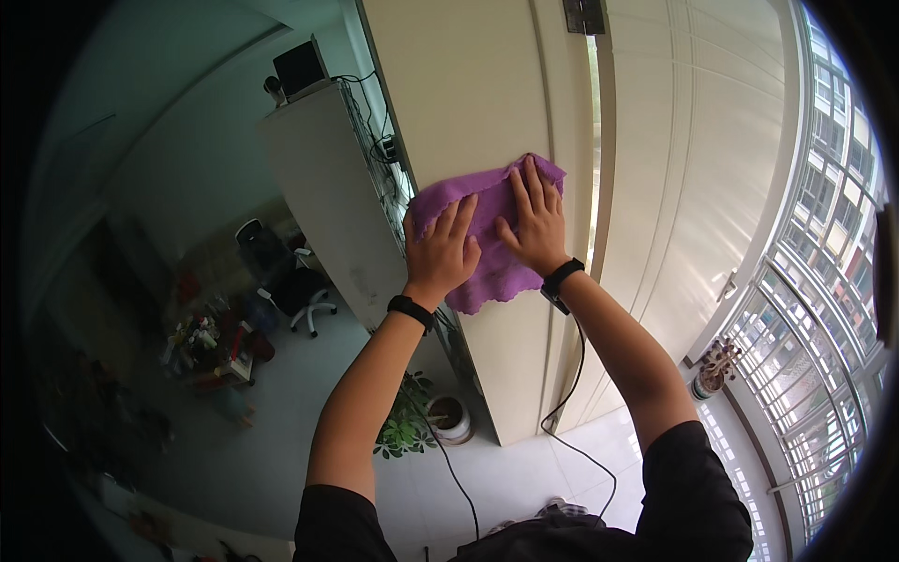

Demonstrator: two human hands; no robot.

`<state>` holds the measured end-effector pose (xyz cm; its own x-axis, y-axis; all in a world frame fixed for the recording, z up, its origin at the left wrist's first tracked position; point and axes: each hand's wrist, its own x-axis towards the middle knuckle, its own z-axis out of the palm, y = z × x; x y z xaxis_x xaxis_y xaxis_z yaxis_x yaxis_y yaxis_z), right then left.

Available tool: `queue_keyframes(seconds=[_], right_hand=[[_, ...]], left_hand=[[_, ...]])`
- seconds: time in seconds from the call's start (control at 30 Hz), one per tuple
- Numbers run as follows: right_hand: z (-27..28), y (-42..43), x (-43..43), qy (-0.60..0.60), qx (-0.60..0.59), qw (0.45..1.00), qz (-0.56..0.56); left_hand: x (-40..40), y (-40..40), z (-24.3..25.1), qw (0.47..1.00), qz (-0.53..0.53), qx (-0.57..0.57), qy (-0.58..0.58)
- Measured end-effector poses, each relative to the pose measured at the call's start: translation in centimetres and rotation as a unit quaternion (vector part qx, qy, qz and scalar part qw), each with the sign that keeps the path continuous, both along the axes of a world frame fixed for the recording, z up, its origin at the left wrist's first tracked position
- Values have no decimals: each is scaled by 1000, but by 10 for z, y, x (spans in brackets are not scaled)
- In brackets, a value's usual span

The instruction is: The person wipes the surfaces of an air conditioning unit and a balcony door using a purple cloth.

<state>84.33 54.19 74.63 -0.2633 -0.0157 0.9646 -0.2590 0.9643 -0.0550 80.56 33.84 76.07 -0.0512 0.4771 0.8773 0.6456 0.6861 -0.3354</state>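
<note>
A purple cloth with a scalloped edge (491,270) lies spread against the cream-coloured door panel (484,91). My left hand (441,246) presses flat on the cloth's left part, near the panel's edge, with its fingers pointing up. On the upper right part of the cloth rests my right hand (535,221), palm down with fingers spread. Both wrists wear black bands, and a cable hangs from each. What lies under the cloth is hidden.
Left of the panel stands a tall cabinet (323,204) with loose cables along its side. Below are a potted plant (449,421) and an office chair (281,274). At the right are a barred window (801,351) and another pot (709,383).
</note>
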Motion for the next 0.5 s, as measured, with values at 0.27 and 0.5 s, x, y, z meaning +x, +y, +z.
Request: queue_keyframes(seconds=[0.27,0.5], right_hand=[[63,-3,21,27,-8,999,44],[153,12,15,46,25,993,110]], left_hand=[[19,14,75,994,26,89,63],[12,2,158,986,40,93,130]])
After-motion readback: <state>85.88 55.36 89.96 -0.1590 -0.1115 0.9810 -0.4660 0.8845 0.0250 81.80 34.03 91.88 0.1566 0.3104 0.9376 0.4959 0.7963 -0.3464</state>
